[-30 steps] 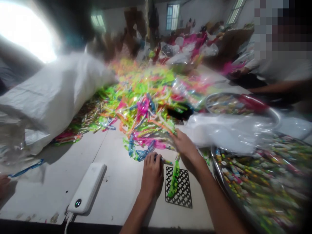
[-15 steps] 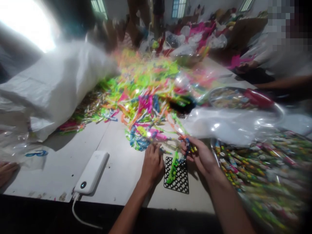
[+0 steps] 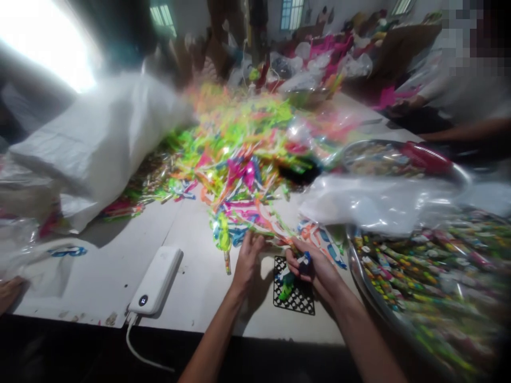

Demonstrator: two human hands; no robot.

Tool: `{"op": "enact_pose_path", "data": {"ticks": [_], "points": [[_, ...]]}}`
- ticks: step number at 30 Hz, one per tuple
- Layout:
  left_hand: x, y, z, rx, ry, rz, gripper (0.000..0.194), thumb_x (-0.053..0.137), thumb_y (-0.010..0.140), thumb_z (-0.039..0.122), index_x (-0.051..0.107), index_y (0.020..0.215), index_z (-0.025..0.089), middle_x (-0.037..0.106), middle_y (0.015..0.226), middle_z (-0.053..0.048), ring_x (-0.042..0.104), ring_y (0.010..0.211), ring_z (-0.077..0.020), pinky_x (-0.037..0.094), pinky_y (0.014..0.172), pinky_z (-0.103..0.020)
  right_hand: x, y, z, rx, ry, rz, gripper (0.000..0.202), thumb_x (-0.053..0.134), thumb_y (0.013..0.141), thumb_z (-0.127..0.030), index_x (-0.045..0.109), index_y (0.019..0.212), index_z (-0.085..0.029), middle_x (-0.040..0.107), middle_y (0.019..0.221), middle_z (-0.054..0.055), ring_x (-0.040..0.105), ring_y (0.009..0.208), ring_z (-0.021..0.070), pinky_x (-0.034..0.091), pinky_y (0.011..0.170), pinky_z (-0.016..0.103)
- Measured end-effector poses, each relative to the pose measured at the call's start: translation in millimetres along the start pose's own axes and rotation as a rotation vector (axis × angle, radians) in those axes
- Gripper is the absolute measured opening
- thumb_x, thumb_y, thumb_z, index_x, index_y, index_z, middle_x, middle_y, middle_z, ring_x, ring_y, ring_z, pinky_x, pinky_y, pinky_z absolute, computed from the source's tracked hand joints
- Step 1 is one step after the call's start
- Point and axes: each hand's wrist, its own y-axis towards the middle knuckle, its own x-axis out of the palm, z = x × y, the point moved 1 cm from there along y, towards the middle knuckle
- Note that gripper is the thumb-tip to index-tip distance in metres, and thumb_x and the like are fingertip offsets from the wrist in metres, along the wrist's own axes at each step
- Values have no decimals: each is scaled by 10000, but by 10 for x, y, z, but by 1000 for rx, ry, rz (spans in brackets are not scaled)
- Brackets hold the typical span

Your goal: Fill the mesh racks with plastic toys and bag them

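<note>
Head view. The left hand point(image 3: 246, 263) is positioned at the near edge of a heap of brightly coloured plastic strips point(image 3: 239, 143). Its fingers are bent, with the tips at the strips; whether they grip one cannot be determined. The right hand point(image 3: 319, 268) is to the right of the left hand and apart from it. Its fingers are curled around a small dark blue and white piece point(image 3: 305, 260). A long orange and green strip point(image 3: 273, 226) extends from near the right fingertips toward the heap; its contact with the fingers is unclear.

A black plastic lattice mat point(image 3: 301, 303) lies on the white tabletop point(image 3: 207, 303), partly covered by the right hand. A crumpled green piece point(image 3: 285, 291) rests on the mat. To the left of the left hand, a yellow-green plastic piece with a multicoloured tube point(image 3: 227, 261) points toward the near table edge. Blue, white and orange plastic pieces point(image 3: 329, 247) lie beyond the right forearm, near the rim of a large round metal basin point(image 3: 357, 279), which contains small multicoloured items. A translucent white plastic bag point(image 3: 371, 205) overlaps its far side.

A white power bank point(image 3: 157, 279) with a white cable point(image 3: 138, 351) lies at left. A co-worker's hand point(image 3: 11, 293) rests at the left margin, near a thin blue piece point(image 3: 67, 250).
</note>
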Motion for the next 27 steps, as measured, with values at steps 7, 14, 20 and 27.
{"op": "enact_pose_path", "data": {"ticks": [7,14,20,27], "points": [[175,-65,116,-171,-443,35,383,858,830,419,634,1061,212,758,1084,-63,732,1076,-239,565,960,-349,71,-41,43,-85,-303,-6,533,566,980,-672,577,782,-178,532,676,-24,419,470,63,303,475,220],[181,-81,339,-226,-709,145,513,915,759,331,638,1157,162,767,996,-47,744,841,-175,578,768,-266,409,-180,-58,-51,-798,-10,472,409,1040,-661,641,1014,-252,616,741,-8,550,645,170,399,619,294],[-250,-117,444,-313,-834,386,299,860,775,229,673,997,157,707,794,17,701,671,-101,547,611,-172,365,-285,-332,-198,-1151,213,415,375,1071,-540,675,1275,-338,759,1022,43,684,960,272,431,867,377],[-421,-308,262,-350,-782,395,300,856,777,204,650,993,177,667,789,32,673,648,-98,598,663,-212,126,341,-621,-556,-1547,524,425,369,1072,-314,635,1349,-131,690,1272,182,621,1181,329,464,960,409]]}}
